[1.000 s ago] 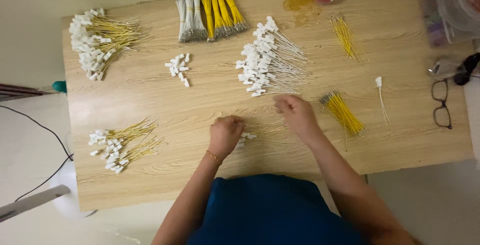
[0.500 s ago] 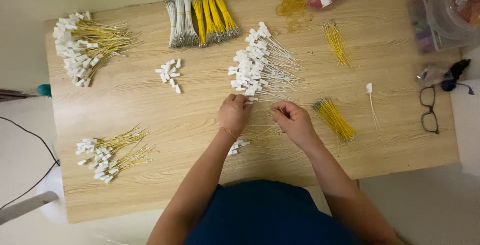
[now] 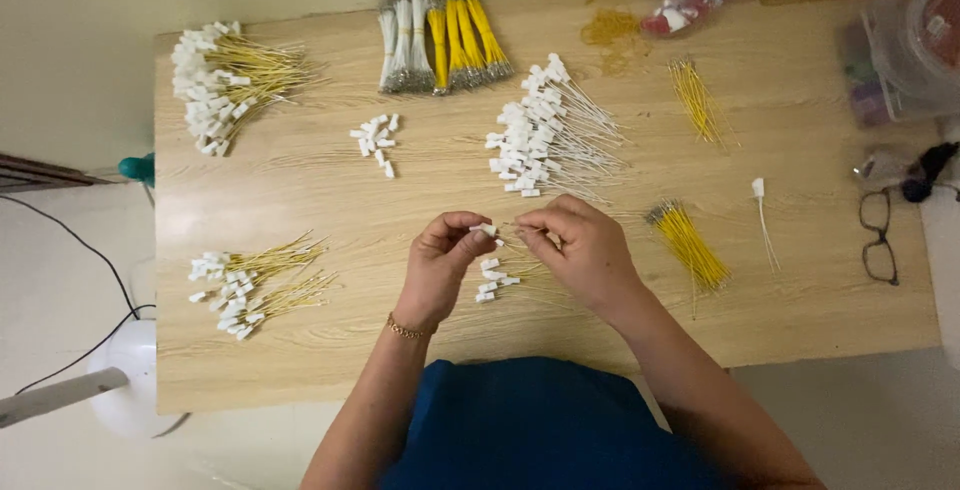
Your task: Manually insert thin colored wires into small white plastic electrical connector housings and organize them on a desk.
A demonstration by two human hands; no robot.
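My left hand [image 3: 443,255] pinches a small white plastic connector [image 3: 486,231] at its fingertips. My right hand [image 3: 583,248] faces it and grips the thin wire that runs to the connector. Both hands hover over the wooden table [image 3: 400,340], close to my body. Just below them lies a small group of finished white connectors with wires [image 3: 495,278]. A big heap of white-wired connectors [image 3: 540,135] lies right behind the hands. A bundle of loose yellow wires [image 3: 688,243] rests to the right of my right hand.
Yellow-wired connector heaps lie at the far left [image 3: 225,80] and near left [image 3: 250,280]. Loose white connectors [image 3: 376,140], bundled white and yellow wires [image 3: 440,40], more yellow wires [image 3: 695,100] and one single white-wired connector [image 3: 762,210] are spread about. Glasses [image 3: 878,235] lie at the right edge.
My left hand went from the near table up to the white heap, then came back with a connector. Both hands have now met in the middle.
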